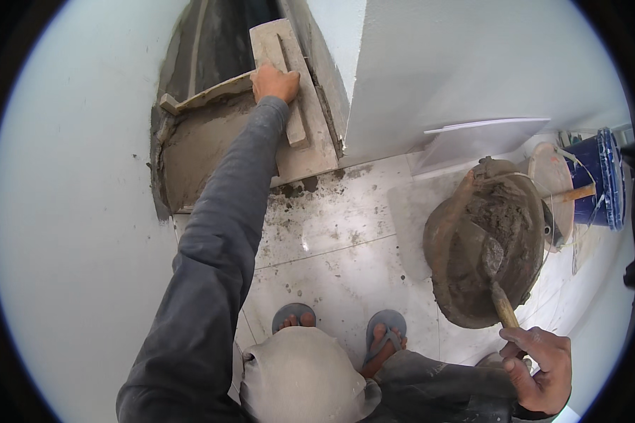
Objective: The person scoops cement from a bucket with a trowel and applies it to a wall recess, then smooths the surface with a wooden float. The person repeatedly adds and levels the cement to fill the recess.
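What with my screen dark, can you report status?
Left hand grips float. Right hand at trowel handle, grip unclear. Trowel head in mortar. Spatter on floor.

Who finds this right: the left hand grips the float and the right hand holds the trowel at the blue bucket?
Not the bucket: in the head view, the left hand grips the float and the right hand holds the trowel at the mortar tub.

There are two hands, one float, one trowel, two sandals.
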`<state>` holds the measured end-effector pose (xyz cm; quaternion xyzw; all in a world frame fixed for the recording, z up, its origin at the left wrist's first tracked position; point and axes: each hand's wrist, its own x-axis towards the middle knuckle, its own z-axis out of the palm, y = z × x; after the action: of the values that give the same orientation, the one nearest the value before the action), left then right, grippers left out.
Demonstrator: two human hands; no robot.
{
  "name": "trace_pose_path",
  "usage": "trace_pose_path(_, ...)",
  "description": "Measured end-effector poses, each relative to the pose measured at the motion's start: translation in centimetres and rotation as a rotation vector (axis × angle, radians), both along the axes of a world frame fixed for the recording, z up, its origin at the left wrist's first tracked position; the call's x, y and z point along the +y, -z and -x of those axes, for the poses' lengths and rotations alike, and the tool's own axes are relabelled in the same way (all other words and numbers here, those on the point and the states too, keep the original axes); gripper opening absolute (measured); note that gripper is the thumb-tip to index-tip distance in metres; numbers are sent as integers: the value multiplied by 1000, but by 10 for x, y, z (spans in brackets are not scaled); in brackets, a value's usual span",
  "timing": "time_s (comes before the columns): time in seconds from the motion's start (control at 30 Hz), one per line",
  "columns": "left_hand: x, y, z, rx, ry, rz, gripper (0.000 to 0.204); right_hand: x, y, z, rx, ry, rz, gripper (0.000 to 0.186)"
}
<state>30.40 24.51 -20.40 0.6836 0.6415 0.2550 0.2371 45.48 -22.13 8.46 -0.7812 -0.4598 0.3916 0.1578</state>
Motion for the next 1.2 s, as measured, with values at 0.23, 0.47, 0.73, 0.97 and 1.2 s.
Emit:
trace_pose_path(0.23,-15,34,11,-17,-1,-36,59,0,-3,2,-53,26,33,31)
trace_pose_path(0.47,16,8,-7,69,19,-68,57,2,1,0,0,-11,7,31)
trace_pose_path(0.73,-11,13,-10,51,-2,-13,53,-3,8,-1,-60,-24,-36,31)
trace_pose_path(0.97,4,9,-5,41,23,24,56,-5,19,0,-110,-51,-139,30)
trace_pose_path(1.2,-34,10,-2,8,56,-10,56,-1,-1,-2,-52,-26,32,31)
